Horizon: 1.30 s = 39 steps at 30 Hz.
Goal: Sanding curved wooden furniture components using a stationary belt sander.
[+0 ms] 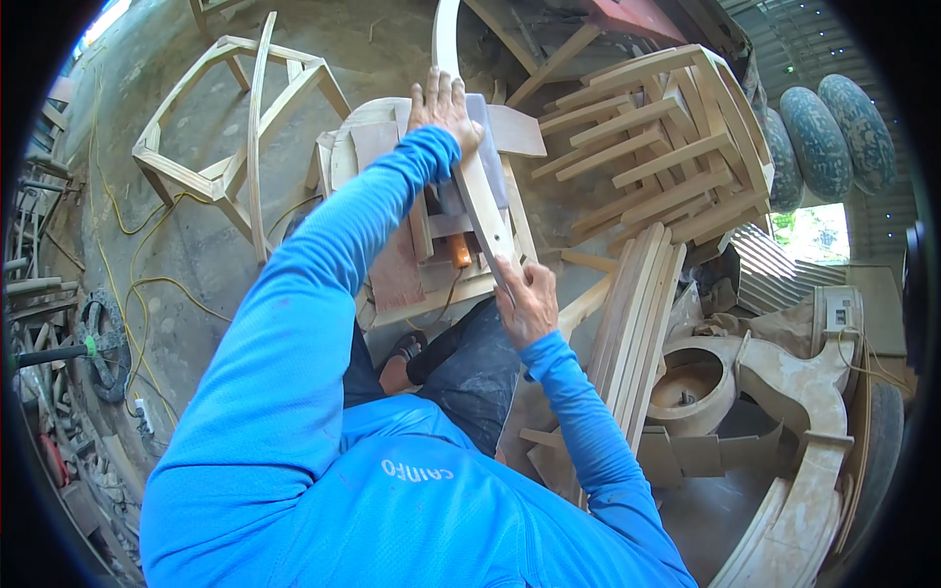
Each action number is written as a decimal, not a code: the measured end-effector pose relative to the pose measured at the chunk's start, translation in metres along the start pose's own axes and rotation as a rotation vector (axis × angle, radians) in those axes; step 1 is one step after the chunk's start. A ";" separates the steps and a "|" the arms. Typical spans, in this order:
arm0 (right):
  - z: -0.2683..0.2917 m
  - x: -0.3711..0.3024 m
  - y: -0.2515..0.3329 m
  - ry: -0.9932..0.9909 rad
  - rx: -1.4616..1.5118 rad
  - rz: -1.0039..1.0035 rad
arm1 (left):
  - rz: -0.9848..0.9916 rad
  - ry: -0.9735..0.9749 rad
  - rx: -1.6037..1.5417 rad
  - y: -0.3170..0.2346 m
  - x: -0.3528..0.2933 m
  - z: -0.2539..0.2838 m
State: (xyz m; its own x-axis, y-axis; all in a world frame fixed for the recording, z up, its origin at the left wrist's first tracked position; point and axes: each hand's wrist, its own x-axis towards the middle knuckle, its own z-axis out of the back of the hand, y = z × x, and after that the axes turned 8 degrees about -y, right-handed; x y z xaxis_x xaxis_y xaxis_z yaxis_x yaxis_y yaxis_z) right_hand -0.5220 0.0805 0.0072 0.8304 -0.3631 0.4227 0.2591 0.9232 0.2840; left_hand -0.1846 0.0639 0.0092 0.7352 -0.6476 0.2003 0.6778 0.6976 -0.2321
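A long, curved wooden piece (480, 196) with a small dark hole near its near end lies over a low wooden work stand (343, 162). My left hand (446, 116) rests on it farther up, fingers stretched out and the palm against the wood. Around the near end my right hand (529, 302) is closed, its index finger pointing along the piece. A greyish strip (509, 191) shows beneath the piece, beside my left hand. Below it an orange handle (459, 251) sticks out, with a dark cord near it; the rest of that tool is hidden.
An angular wooden frame (181, 171) stands on the floor at left, among yellow cords (127, 284). Stacked wooden frames (676, 147) rise at right. Long wooden strips (622, 323) lean beside my right arm, near a round-mouthed machine housing (691, 387). Tires (818, 142) stand beyond.
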 end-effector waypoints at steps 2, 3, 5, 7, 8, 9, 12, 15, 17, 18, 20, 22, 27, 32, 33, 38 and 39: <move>0.016 -0.043 0.001 0.040 0.090 -0.080 | -0.020 -0.001 0.019 -0.016 -0.043 0.006; 0.023 -0.065 0.001 0.130 0.083 -0.135 | -0.026 -0.002 0.014 -0.026 -0.067 0.008; 0.043 -0.110 0.002 0.218 0.081 -0.170 | -0.052 0.008 -0.017 -0.042 -0.118 0.013; 0.065 -0.156 0.008 0.235 0.073 -0.156 | -0.069 0.020 -0.042 -0.054 -0.167 0.018; 0.073 -0.174 0.012 0.227 0.078 -0.144 | -0.100 0.045 -0.052 -0.059 -0.190 0.020; 0.080 -0.190 0.017 0.260 0.062 -0.158 | -0.135 0.075 -0.064 -0.061 -0.204 0.023; 0.092 -0.214 0.027 0.268 0.044 -0.203 | -0.144 0.094 -0.129 -0.066 -0.220 0.026; 0.085 -0.196 0.024 0.266 0.042 -0.214 | -0.133 0.067 -0.143 -0.064 -0.195 0.023; 0.070 -0.167 0.019 0.213 0.030 -0.213 | -0.132 0.044 -0.099 -0.058 -0.166 0.017; 0.062 -0.150 0.017 0.229 0.018 -0.213 | -0.126 0.017 -0.102 -0.053 -0.148 0.013; 0.045 -0.114 0.017 0.157 0.016 -0.194 | -0.126 -0.018 -0.138 -0.039 -0.111 0.004; 0.030 -0.076 0.016 0.186 -0.019 -0.207 | -0.114 -0.026 -0.128 -0.024 -0.068 -0.003; -0.016 0.026 0.007 0.110 -0.106 -0.194 | -0.088 -0.046 -0.074 0.010 0.048 -0.018; -0.046 0.090 -0.003 0.106 -0.172 -0.165 | -0.081 -0.091 -0.066 0.037 0.117 -0.025; -0.046 0.091 -0.004 0.085 -0.180 -0.138 | -0.081 -0.079 -0.037 0.038 0.120 -0.024; -0.030 0.049 -0.006 0.055 -0.129 -0.113 | -0.099 -0.053 -0.041 0.029 0.072 -0.015; -0.022 0.032 -0.006 0.047 -0.099 -0.088 | -0.104 -0.048 -0.030 0.024 0.052 -0.012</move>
State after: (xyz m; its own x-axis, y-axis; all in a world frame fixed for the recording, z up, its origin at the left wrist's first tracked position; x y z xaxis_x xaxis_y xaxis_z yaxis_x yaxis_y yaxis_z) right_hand -0.4862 0.0665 0.0000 0.8238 -0.4390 0.3587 0.3775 0.8969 0.2305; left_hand -0.1303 0.0432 0.0027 0.6611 -0.7001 0.2699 0.7503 0.6175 -0.2361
